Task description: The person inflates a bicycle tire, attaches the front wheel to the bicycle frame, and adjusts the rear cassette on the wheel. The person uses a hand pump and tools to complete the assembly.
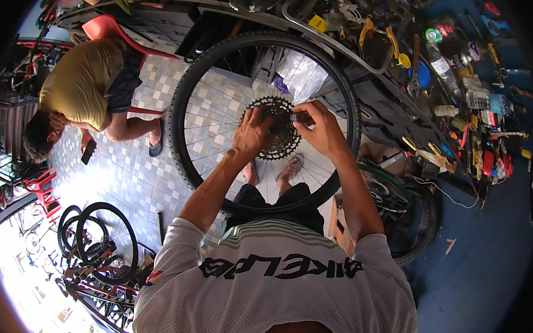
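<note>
A bicycle wheel [178, 112] with a black knobbly tire lies in front of me over my lap, its spokes converging on a dark, many-toothed cassette [271, 149]. On the cassette's left side rests my left hand [253, 132], its fingers curled over the sprockets and partly lost in shadow. My right hand [321, 130] is at the cassette's right edge, thumb and index finger brought together in a pinch. Something small and greyish shows between those fingertips, too small to name.
A workbench [237, 11] crowded with tools and bottles curves along the far side and right. At left, another person [86, 81] sits bent on a red chair [103, 25], holding a phone [89, 151]. Bicycles and wheels [106, 237] stand lower left; another tire [421, 224] is at right.
</note>
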The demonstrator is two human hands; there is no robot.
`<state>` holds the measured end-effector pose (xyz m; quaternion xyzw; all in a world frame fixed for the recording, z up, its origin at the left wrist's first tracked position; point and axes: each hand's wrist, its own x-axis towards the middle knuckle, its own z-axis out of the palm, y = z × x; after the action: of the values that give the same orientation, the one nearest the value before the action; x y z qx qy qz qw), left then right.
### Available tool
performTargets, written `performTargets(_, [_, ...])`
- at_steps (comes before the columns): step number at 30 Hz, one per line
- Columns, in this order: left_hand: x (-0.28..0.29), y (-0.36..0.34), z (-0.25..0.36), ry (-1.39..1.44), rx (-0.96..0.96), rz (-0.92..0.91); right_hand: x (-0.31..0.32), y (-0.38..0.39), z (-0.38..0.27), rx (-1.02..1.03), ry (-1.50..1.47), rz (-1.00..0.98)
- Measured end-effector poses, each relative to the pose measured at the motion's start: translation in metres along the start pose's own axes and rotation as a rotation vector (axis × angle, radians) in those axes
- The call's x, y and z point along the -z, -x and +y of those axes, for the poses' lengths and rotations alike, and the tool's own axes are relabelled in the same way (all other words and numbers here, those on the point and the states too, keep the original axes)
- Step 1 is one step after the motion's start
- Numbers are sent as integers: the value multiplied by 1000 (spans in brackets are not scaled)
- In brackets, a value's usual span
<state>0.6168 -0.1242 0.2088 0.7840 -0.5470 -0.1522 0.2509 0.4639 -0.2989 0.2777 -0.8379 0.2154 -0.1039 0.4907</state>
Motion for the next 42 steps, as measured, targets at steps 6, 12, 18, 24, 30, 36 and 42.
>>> performTargets(6, [8,-4,0,27,-119,17,1,2,0,-9,2,5])
performTargets(12, [8,-2,5,35,3,6,0,1,-5,-33,16,-27])
performTargets(18, [16,-3,10,88,-27,2,-3,4,-2,-40,50,-49])
performTargets(24, [6,1,2,47,-18,-21,-8,2,-7,-21,50,-71])
performTargets(30, [5,2,13,148,81,2,-13,1,-4,-25,116,-127])
performTargets(36, [3,7,-2,87,-65,3,-32,-3,9,-12,162,-174])
performTargets(42, [17,25,-24,217,227,267,-53,-6,14,91,335,-234])
